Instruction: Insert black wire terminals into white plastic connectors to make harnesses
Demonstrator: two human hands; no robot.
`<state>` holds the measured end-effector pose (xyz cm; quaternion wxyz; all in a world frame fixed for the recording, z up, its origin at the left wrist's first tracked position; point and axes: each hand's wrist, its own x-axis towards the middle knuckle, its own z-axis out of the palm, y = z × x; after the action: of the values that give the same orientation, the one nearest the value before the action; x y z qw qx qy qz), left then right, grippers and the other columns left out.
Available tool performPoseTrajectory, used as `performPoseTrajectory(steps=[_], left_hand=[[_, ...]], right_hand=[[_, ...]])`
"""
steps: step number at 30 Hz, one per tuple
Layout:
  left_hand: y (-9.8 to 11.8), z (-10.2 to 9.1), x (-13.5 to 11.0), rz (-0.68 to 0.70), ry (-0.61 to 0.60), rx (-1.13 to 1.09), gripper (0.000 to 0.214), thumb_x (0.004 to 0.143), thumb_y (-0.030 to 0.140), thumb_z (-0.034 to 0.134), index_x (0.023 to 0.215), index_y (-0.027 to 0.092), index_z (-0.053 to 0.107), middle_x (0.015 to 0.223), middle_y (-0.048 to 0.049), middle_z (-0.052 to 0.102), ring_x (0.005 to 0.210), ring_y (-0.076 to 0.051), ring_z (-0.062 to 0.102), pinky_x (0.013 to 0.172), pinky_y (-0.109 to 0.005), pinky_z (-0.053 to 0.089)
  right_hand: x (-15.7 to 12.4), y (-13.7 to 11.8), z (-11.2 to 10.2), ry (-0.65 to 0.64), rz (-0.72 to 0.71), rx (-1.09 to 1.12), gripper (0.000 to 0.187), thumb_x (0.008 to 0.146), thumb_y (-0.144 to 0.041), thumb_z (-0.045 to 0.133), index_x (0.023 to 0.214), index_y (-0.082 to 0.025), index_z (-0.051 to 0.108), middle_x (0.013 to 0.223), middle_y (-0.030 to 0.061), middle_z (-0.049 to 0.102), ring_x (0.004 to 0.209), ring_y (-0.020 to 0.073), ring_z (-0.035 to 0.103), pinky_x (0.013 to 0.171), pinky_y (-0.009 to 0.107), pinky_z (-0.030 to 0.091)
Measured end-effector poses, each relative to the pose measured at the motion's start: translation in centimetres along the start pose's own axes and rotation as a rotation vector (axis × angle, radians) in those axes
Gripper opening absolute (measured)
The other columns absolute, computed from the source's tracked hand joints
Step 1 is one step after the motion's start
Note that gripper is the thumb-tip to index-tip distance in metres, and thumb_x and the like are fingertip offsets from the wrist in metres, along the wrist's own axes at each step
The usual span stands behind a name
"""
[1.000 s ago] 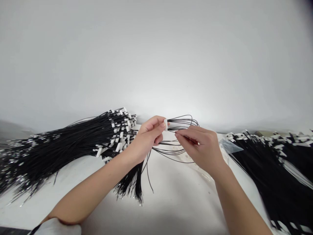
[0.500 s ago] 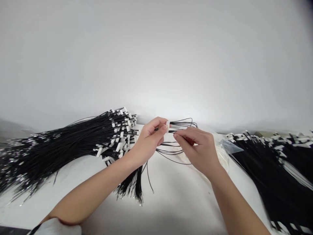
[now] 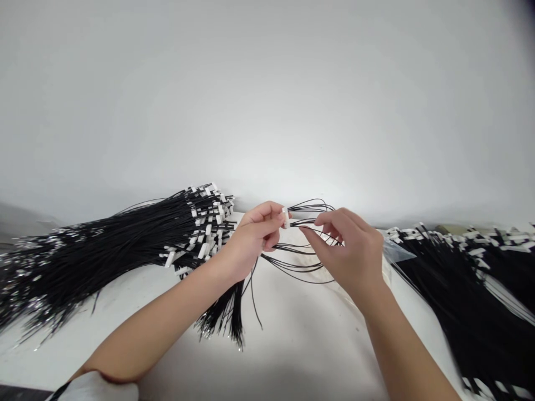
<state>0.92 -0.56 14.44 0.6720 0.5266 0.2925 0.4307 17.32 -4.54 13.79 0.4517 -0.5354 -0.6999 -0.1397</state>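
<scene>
My left hand pinches a small white connector between thumb and forefinger, above the white table. Several thin black wires run out of the connector, loop to the right and curve back under my hands. My right hand is just right of the connector, its thumb and forefinger closed on one of those black wires close to the plug. More black wire ends hang down below my left wrist, their tips silver.
A big bundle of black wires with white connectors lies on the left of the table. Another such pile covers the right side. Clear plastic wrap lies behind my right hand. A plain white wall stands behind.
My right hand has drawn slightly right and opened its outer fingers while keeping its pinch near the connector. The wire loops have spread a little. My left hand has hardly moved.
</scene>
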Motion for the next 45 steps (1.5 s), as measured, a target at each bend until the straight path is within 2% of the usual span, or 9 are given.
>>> performPoseTrajectory(steps=[6, 12, 21, 28, 31, 34, 37, 41, 45], left_hand=[[0.1, -0.2, 0.0, -0.085, -0.05, -0.03, 0.009, 0.078, 0.026, 0.055, 0.076, 0.017, 0.052, 0.054, 0.0053, 0.038, 0.042, -0.004, 0.029, 0.043, -0.02, 0.02], [-0.1, 0.0, 0.0, -0.14, -0.074, -0.02, 0.013, 0.078, 0.028, 0.054, 0.072, 0.016, 0.052, 0.06, 0.0036, 0.04, 0.043, -0.003, 0.029, 0.043, -0.02, 0.022], [1.1, -0.6, 0.2, -0.07, 0.093, -0.165, 0.011, 0.075, 0.025, 0.053, 0.071, 0.015, 0.051, 0.075, 0.0026, 0.041, 0.045, -0.002, 0.03, 0.038, -0.018, 0.023], [0.8, 0.3, 0.0, -0.008, 0.138, -0.417, 0.013, 0.076, 0.021, 0.049, 0.065, 0.015, 0.046, 0.067, 0.0029, 0.037, 0.045, -0.003, 0.028, 0.038, -0.018, 0.025], [-0.4, 0.8, -0.1, 0.038, 0.146, -0.416, 0.014, 0.078, 0.023, 0.046, 0.066, 0.015, 0.047, 0.067, 0.0026, 0.036, 0.045, -0.004, 0.027, 0.039, -0.018, 0.025], [-1.6, 1.5, -0.2, 0.146, 0.102, -0.273, 0.017, 0.08, 0.027, 0.043, 0.069, 0.016, 0.05, 0.069, 0.0008, 0.039, 0.054, -0.007, 0.036, 0.047, -0.021, 0.034], [-1.9, 2.7, -1.1, 0.301, 0.09, 0.158, 0.009, 0.078, 0.025, 0.05, 0.082, 0.019, 0.055, 0.086, -0.0041, 0.05, 0.082, -0.015, 0.047, 0.067, -0.025, 0.04], [-0.5, 4.5, -4.4, 0.627, -0.009, 0.69, 0.025, 0.077, 0.013, 0.051, 0.1, 0.024, 0.053, 0.102, -0.0066, 0.053, 0.099, -0.019, 0.048, 0.081, -0.031, 0.039], [0.2, 3.8, -8.6, 0.958, 0.018, 0.947, 0.045, 0.07, 0.013, 0.059, 0.11, 0.032, 0.052, 0.097, -0.0028, 0.061, 0.092, -0.022, 0.055, 0.087, -0.04, 0.04]], right_hand=[[0.3, 0.9, 0.6, -0.101, -0.087, -0.194, 0.04, 0.079, -0.029, 0.053, 0.118, -0.02, 0.048, 0.118, 0.0094, 0.051, 0.106, 0.0254, 0.045, 0.086, 0.039, 0.035], [0.4, 1.5, 0.0, -0.331, 0.114, 0.026, 0.013, 0.081, -0.02, 0.045, 0.085, -0.022, 0.058, 0.077, -0.0002, 0.062, 0.065, 0.0126, 0.053, 0.059, 0.025, 0.038], [2.2, 5.2, -3.6, 0.148, 0.668, 1.043, 0.035, 0.087, -0.048, 0.036, 0.086, -0.02, 0.058, 0.068, -0.0003, 0.06, 0.064, 0.0145, 0.061, 0.068, 0.035, 0.05], [2.8, 6.0, -7.2, 0.393, 0.727, 1.879, 0.027, 0.092, -0.023, 0.031, 0.08, -0.024, 0.055, 0.074, -0.0072, 0.061, 0.069, 0.0042, 0.059, 0.09, 0.026, 0.044], [2.8, 3.3, -4.9, 0.371, 0.803, 1.849, 0.03, 0.086, -0.047, 0.039, 0.083, -0.024, 0.058, 0.07, -0.0045, 0.06, 0.072, 0.0106, 0.06, 0.084, 0.034, 0.047], [2.7, 1.3, -2.5, 0.053, 0.884, 1.76, 0.037, 0.083, -0.053, 0.042, 0.075, -0.021, 0.058, 0.063, -0.0028, 0.056, 0.062, 0.0127, 0.058, 0.067, 0.034, 0.05], [2.8, 1.8, -2.6, -0.113, 0.867, 1.656, 0.045, 0.081, -0.058, 0.039, 0.066, -0.018, 0.055, 0.046, -0.0071, 0.035, 0.035, 0.005, 0.032, 0.041, 0.023, 0.038], [2.7, 5.6, -7.1, -0.101, 0.873, 1.156, 0.064, 0.079, -0.068, 0.023, 0.056, -0.017, 0.053, 0.04, -0.0066, 0.022, 0.032, 0.004, 0.016, 0.035, 0.019, 0.016], [0.5, 11.2, -13.5, 0.109, 0.943, 0.048, 0.075, 0.075, -0.074, 0.013, 0.069, -0.021, 0.065, 0.053, 0.0039, 0.05, 0.045, 0.0127, 0.043, 0.046, 0.028, 0.031]])
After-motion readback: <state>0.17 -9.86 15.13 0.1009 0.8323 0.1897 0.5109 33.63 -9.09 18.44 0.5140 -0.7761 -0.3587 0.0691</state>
